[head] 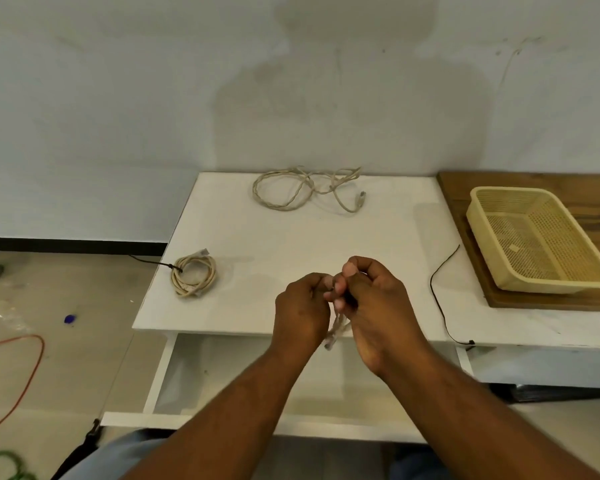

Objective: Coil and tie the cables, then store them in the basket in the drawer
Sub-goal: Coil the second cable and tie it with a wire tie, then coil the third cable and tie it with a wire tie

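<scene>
My left hand and my right hand meet over the front edge of the white table, fingers curled round a small beige cable bundle that hangs between them; most of it is hidden. A coiled, tied beige cable lies at the table's left edge. A loose, untied beige cable sprawls at the back. The cream mesh basket sits on a wooden board at the right. The white drawer stands pulled out below my hands.
A thin black wire runs over the table's right front edge. The wooden board overlaps the table's right side. On the floor at left lie an orange cord, a green cord and a small blue object.
</scene>
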